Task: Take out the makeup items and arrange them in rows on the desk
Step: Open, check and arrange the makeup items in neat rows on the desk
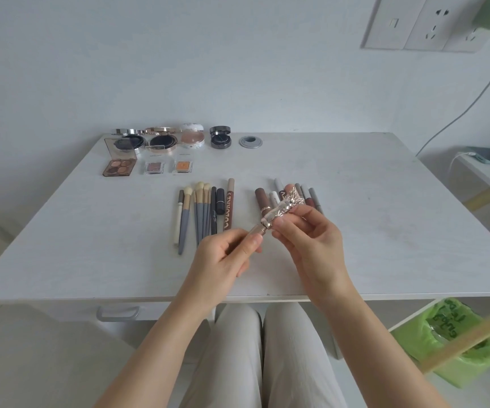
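We look down at our two bare hands raised just above a white desk (355,219). Between them we hold an ornate rose-gold lipstick (280,209), tilted so its decorated end points up and away from us. Our right hand (311,240) pinches the embossed case with thumb and curled fingers; our left hand (223,254) pinches the plain lower end between thumb and fingertips.

Just beyond the right hand, partly hidden by the lipstick, lies a row of lip tubes and pencils (291,195). Beyond the left hand lies a row of brushes and pens (205,213), side by side, among them a brown tube (229,209) with large lettering. Farther out, to the left of both hands, sit three eyeshadow palettes (149,167), and behind them a row of four open round compacts (173,138) near the desk's far edge.
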